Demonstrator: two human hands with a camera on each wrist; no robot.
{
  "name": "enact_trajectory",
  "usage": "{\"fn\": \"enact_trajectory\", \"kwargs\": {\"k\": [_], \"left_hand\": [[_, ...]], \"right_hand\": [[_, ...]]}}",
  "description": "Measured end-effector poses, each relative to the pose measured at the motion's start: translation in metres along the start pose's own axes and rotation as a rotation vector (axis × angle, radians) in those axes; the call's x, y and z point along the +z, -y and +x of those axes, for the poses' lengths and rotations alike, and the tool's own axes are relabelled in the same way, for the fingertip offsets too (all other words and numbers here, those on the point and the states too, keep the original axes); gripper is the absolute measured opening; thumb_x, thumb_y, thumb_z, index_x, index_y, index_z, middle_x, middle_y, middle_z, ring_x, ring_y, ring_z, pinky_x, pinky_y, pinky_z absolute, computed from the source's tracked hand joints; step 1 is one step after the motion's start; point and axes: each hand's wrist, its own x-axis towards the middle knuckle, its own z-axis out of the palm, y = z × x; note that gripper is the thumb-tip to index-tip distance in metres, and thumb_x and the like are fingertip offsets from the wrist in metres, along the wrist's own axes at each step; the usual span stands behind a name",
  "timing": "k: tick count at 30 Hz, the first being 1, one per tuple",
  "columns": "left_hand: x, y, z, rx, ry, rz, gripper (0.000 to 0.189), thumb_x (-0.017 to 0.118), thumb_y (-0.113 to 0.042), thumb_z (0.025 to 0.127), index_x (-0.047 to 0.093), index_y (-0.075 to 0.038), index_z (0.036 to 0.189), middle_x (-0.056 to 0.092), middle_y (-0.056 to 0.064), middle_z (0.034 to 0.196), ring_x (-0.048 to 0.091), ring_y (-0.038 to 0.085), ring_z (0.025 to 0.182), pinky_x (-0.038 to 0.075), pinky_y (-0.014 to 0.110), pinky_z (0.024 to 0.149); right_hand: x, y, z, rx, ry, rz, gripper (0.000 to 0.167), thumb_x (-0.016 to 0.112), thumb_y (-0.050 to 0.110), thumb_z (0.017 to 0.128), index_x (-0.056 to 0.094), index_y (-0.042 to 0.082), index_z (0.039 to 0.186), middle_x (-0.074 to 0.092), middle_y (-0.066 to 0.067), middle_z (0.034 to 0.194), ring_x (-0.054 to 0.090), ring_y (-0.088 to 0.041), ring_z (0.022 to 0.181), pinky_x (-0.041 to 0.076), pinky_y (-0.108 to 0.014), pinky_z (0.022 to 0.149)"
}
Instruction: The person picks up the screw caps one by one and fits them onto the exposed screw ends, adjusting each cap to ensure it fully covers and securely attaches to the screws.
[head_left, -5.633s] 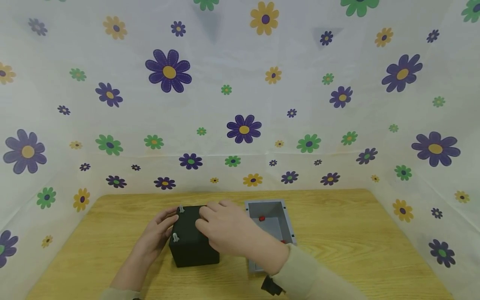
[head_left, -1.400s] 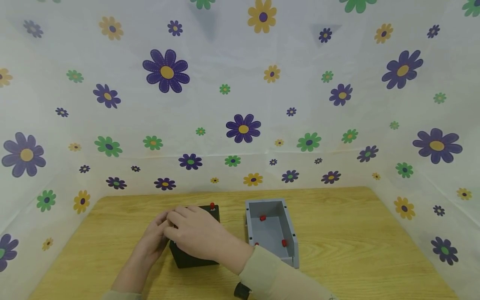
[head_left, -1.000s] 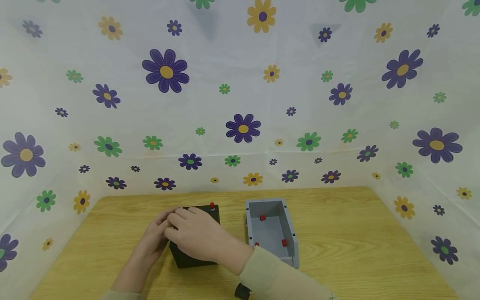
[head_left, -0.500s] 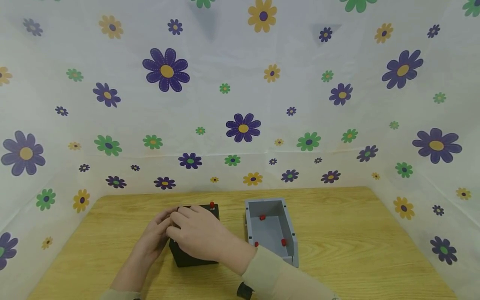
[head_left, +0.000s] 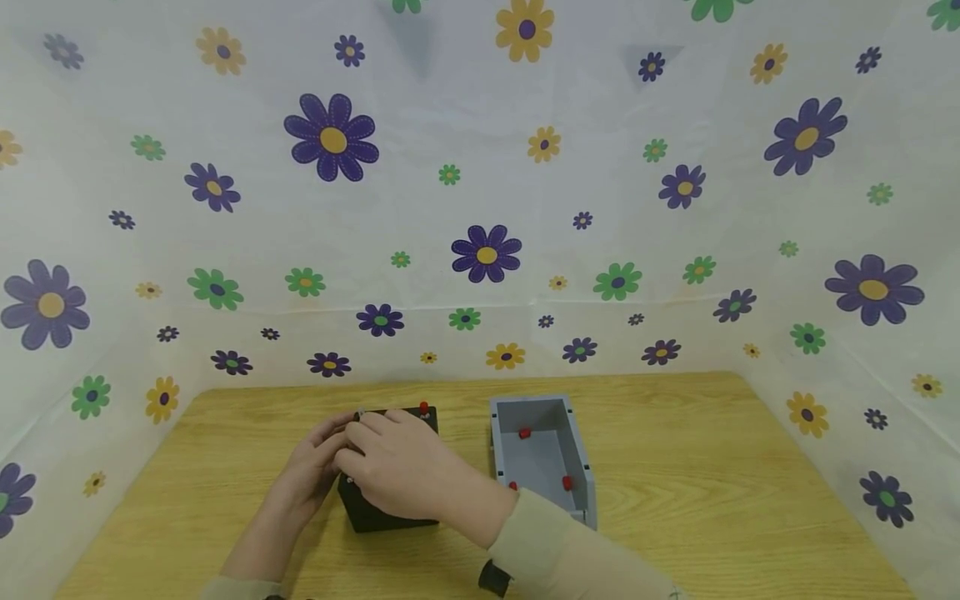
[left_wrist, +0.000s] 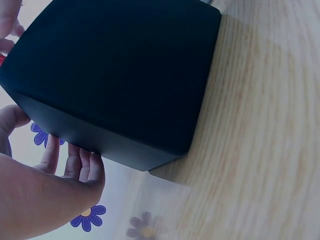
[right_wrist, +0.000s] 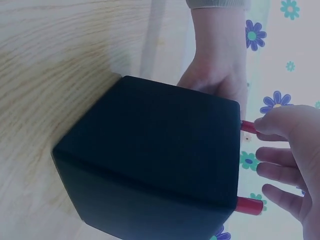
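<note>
A black box [head_left: 386,512] stands on the wooden table, with small metal posts on its top. My left hand [head_left: 303,475] rests against its left side; in the left wrist view the thumb and fingertips touch one wall. Over the top reaches my right hand [head_left: 401,467], whose thumb and index finger pinch a small red cap [right_wrist: 248,126] at a left post. A second red cap [right_wrist: 249,206] stands upright on the same near edge. On the far right corner sits another red cap [head_left: 423,407]. A bare metal post [head_left: 360,414] shows at the far left.
Right of the box lies a grey open bin [head_left: 588,467] with a few loose red caps [head_left: 567,482] inside. Flower-printed white sheeting [head_left: 412,208] surrounds the wooden table [head_left: 712,492] at the back and sides.
Since the oldest frame, my right hand has moved from the box's right part to its left, uncovering a red cap at the far right. During the last second it shifts only slightly rightward.
</note>
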Motion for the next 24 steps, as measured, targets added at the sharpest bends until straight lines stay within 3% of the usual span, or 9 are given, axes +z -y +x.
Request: {"fn": "enact_trajectory", "kwargs": {"k": [10,16,24], "left_hand": [[0.000,0.000,0.001,0.017,-0.004,-0.006,0.021,0.054,-0.019,0.110,0.058,-0.025,0.130,0.063,-0.020,0.117,0.063,0.001,0.103,0.053,0.018,0.090],[0.000,0.002,0.003,0.013,-0.001,-0.021,0.029,0.054,-0.018,0.111,0.053,-0.017,0.139,0.061,-0.019,0.119,0.063,-0.001,0.107,0.053,0.016,0.094],[0.000,0.003,0.003,0.008,-0.013,-0.015,0.022,0.053,-0.016,0.110,0.058,-0.024,0.130,0.060,-0.017,0.119,0.064,-0.001,0.106,0.053,0.017,0.095]], "right_hand": [[-0.007,-0.006,-0.002,-0.022,0.063,-0.007,0.023,0.060,0.039,0.107,0.075,0.028,0.121,0.071,0.008,0.123,0.066,-0.011,0.119,0.055,-0.026,0.100],[-0.010,-0.010,-0.006,-0.035,0.070,-0.039,0.025,0.063,0.042,0.105,0.074,0.029,0.123,0.070,0.008,0.122,0.066,-0.009,0.112,0.055,-0.024,0.096],[-0.015,-0.014,-0.009,-0.031,0.091,-0.039,0.023,0.063,0.041,0.105,0.073,0.027,0.121,0.070,0.007,0.121,0.065,-0.011,0.113,0.055,-0.025,0.095]]}}
